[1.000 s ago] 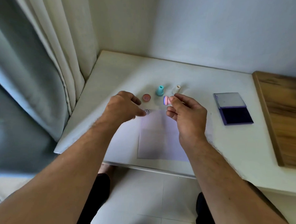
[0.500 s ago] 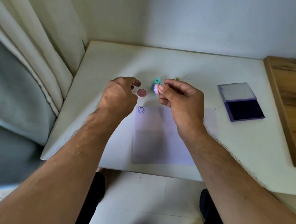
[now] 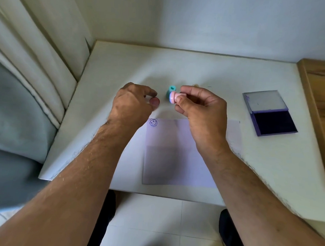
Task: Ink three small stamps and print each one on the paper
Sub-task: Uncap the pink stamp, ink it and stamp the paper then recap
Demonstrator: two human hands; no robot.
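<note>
From the head camera we see our right hand (image 3: 200, 113) pinching the pink stamp (image 3: 174, 97) between thumb and curled fingers, its long axis lying sideways with the broad face turned left, above the table just beyond the paper (image 3: 177, 152). The open ink pad (image 3: 275, 122) lies well off to the right, nearer this hand. Our left hand (image 3: 130, 105) hangs loosely curled by the round pink cap (image 3: 155, 101); we cannot tell whether it touches it.

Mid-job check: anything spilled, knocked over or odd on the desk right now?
Nothing stands out. The ink pad lies open with no ink spilled around it, the paper lies flat with one clean smiley print, and the right hand holds the pink stamp.
</note>
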